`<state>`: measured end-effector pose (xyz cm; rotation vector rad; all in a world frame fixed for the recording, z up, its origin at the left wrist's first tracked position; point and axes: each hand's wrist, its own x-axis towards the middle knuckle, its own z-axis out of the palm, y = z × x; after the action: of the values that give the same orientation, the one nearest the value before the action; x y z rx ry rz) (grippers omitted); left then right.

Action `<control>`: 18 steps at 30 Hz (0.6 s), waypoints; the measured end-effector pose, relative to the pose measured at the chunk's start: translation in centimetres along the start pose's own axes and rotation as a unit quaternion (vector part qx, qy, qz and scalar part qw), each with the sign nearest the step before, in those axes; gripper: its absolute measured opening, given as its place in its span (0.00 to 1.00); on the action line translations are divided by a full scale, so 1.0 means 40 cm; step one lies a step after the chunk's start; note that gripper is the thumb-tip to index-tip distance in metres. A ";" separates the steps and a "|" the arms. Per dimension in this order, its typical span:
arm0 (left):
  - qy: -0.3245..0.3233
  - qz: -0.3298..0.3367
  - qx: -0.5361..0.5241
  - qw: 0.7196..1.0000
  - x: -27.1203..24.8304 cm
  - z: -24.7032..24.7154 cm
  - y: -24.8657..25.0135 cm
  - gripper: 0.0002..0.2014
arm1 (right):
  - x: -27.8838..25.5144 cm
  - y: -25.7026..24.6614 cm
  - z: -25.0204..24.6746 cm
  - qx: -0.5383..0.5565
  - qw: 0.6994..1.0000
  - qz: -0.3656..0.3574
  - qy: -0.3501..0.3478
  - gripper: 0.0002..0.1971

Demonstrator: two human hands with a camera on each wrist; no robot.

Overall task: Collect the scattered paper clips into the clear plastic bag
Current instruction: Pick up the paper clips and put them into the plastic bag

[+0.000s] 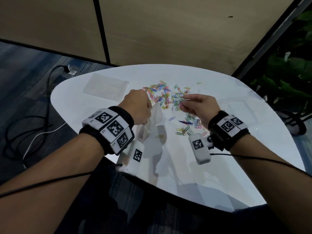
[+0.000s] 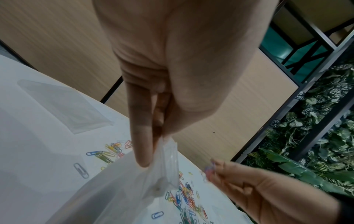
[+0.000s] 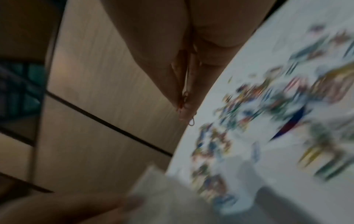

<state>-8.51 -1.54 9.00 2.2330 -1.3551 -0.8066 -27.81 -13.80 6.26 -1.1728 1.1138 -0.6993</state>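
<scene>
Coloured paper clips (image 1: 162, 95) lie scattered over the middle of the white table (image 1: 236, 149). My left hand (image 1: 140, 107) pinches the top edge of the clear plastic bag (image 1: 152, 122), which hangs down above the table; the left wrist view shows the bag (image 2: 134, 181) held between thumb and fingers. To its right, my right hand (image 1: 194, 105) is raised over the pile and pinches a few paper clips (image 1: 183, 100) at its fingertips. In the blurred right wrist view, clips (image 3: 184, 97) show between the fingers, and the bag (image 3: 162, 189) lies below.
A second flat clear bag (image 1: 106, 86) lies at the table's back left. Another faint clear sheet (image 1: 234, 105) rests at the right. Cables (image 1: 25, 125) run across the floor on the left. Plants (image 1: 287, 73) stand to the right, and a beige wall panel (image 1: 168, 31) is behind.
</scene>
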 end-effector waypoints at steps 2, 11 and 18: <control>-0.001 0.002 -0.003 1.000 -0.003 0.001 0.003 0.09 | -0.047 -0.017 0.060 0.055 0.997 0.019 -0.050 0.07; -0.002 0.001 -0.039 0.999 -0.012 0.005 0.007 0.09 | -0.083 0.056 0.161 -0.160 0.979 -0.011 -0.127 0.16; 0.009 -0.003 -0.027 1.000 -0.002 -0.003 0.010 0.09 | -0.085 0.010 0.055 -0.154 0.985 -0.060 -0.050 0.13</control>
<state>-8.73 -1.64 9.35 2.2000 -1.3037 -0.8141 -26.95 -9.87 6.92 -1.5323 1.0987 -0.5639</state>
